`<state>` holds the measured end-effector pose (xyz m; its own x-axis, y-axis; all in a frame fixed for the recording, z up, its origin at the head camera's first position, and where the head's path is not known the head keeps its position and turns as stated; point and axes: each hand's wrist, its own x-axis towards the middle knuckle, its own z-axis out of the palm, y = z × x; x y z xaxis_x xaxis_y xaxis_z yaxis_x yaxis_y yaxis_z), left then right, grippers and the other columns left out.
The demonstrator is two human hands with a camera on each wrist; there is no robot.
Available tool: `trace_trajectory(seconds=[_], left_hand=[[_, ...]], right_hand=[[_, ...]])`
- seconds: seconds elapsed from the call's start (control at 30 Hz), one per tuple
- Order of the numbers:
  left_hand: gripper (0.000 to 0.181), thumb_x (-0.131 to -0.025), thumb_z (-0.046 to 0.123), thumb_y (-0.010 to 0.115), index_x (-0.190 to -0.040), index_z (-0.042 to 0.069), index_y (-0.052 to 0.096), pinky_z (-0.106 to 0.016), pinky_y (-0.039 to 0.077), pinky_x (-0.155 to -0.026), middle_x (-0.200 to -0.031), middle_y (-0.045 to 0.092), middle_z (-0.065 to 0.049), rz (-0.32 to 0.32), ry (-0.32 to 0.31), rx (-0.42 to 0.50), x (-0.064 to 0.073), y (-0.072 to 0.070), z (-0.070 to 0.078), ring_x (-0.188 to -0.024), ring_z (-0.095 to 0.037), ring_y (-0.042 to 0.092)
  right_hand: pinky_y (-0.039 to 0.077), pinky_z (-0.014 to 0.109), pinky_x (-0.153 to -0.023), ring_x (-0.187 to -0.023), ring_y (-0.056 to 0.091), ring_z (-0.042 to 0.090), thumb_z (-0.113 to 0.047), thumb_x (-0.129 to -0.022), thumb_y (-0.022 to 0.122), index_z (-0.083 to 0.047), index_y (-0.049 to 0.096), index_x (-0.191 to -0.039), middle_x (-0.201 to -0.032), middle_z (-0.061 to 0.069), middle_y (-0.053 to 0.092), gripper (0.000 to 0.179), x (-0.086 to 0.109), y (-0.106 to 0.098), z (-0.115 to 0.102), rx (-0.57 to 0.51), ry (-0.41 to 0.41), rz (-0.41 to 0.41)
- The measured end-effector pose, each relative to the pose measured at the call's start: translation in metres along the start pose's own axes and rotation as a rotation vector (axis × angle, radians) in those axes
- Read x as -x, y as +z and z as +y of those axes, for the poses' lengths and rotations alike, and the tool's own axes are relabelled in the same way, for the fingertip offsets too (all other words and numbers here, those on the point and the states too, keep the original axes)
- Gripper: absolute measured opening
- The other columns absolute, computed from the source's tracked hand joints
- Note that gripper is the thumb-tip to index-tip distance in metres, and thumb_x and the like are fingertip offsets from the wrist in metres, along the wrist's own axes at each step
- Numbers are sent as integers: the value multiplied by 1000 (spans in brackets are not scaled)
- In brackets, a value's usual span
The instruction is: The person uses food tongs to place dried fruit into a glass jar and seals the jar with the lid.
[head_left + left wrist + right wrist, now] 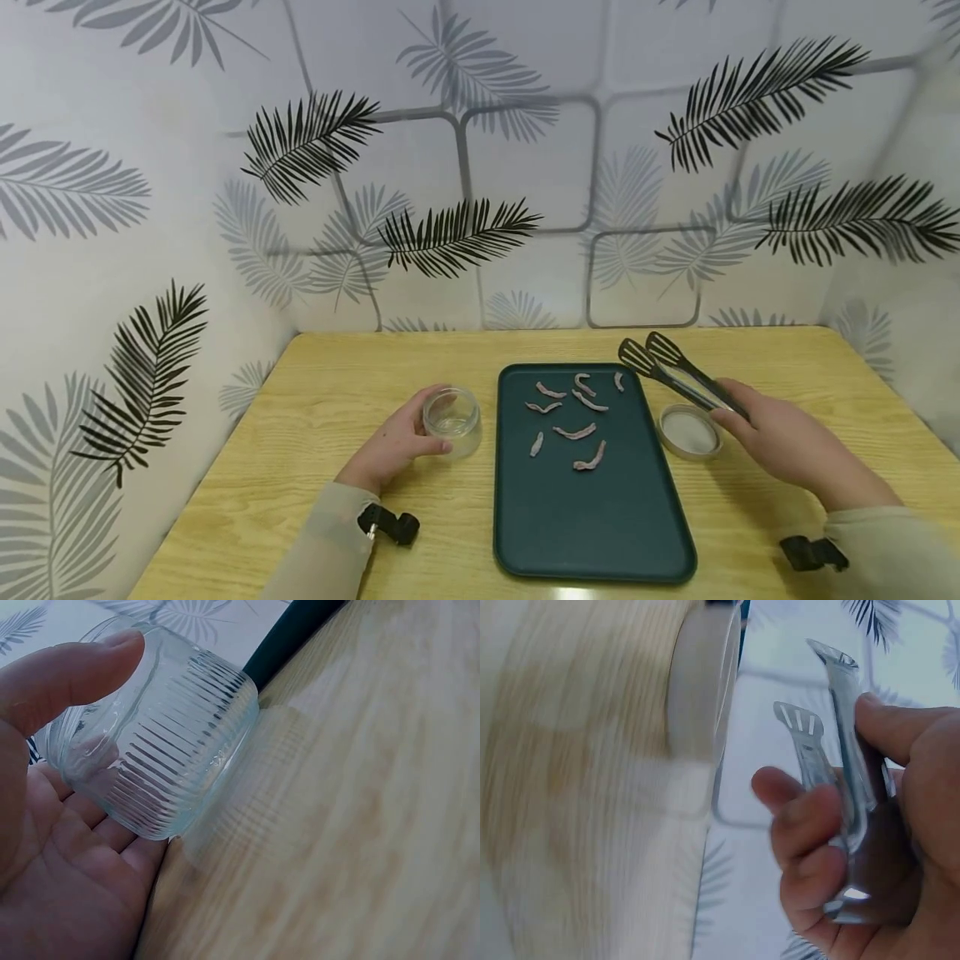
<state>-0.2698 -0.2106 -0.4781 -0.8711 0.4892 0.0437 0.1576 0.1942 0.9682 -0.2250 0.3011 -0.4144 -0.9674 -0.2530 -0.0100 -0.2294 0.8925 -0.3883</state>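
Right hand [783,437] holds the slotted tongs [846,731], thumb on 1 side and fingers curled round the other; the 2 heads stand apart. Just left of it, a shallow round lid [688,433] lies on the surface [255,492]. Farther left is the dark green tray [592,525], with 8 thin, pale pieces [574,433] scattered over its far part; the heads reach its far right corner. Past the tray, the left hand [393,442] grips a clear ribbed jar [453,425], its mouth upward. Beyond both hands rises the patterned wall [536,283].

Good handling probably means squeezing the arms evenly so the heads meet squarely, taking such thin pieces by the middle with light pressure, and passing above the lid. The jar seems best steadied low, fingers away from its mouth.
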Motion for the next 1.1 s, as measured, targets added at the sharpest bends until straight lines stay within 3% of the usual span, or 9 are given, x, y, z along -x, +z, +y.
trace_trajectory(seconds=[0.13,0.2,0.37,0.5,0.63,0.83,1.1], left_hand=[[83,-87,4,77,-156,14,33,-45,34,-110,-157,39,-14,8,-6,-13,-1,2,2,-138,-32,43],[83,-87,4,78,-156,14,33,-48,32,-111,-157,40,-14,10,-9,-12,-2,2,3,-138,-31,43],[83,-88,4,77,-157,14,32,-39,35,-109,-158,38,-14,-3,-3,-12,-2,2,2,-139,-31,42],[81,-89,4,76,-156,14,32,-27,39,-103,-158,37,-13,-17,3,-19,-3,2,1,-139,-32,42],[80,-90,4,75,-156,16,32,-24,39,-101,-158,37,-11,-23,2,-22,-5,2,2,-139,-30,42],[80,-89,5,75,-156,18,32,-24,41,-99,-158,38,-10,-20,-1,-19,-4,0,2,-135,-30,44],[83,-89,6,77,-157,16,31,-26,38,-104,-158,38,-11,-11,-5,-25,-2,-2,-1,-139,-30,42]], right_hand=[[49,50,-73,-92,66,30,-45,-107,48,-1,52,-140,-116,18,68,56,-6,2,-18,15,-54,31],[48,48,-71,-90,65,25,-44,-106,50,-6,55,-138,-115,13,69,51,-9,2,-25,29,-72,39],[50,53,-76,-103,67,36,-38,-105,54,-7,56,-142,-125,19,67,48,-13,2,-31,72,-89,39],[50,56,-75,-104,66,42,-34,-104,57,-3,55,-143,-127,25,65,50,-13,2,-27,112,-52,31],[49,61,-77,-105,64,48,-35,-103,58,-1,55,-143,-124,27,65,52,-11,3,-24,150,-11,19],[50,60,-75,-103,65,47,-38,-103,58,0,56,-142,-121,27,67,55,-11,3,-27,177,17,-10],[51,57,-70,-96,68,40,-31,-99,65,-6,64,-133,-113,18,71,42,-13,9,-32,226,-10,-8]])
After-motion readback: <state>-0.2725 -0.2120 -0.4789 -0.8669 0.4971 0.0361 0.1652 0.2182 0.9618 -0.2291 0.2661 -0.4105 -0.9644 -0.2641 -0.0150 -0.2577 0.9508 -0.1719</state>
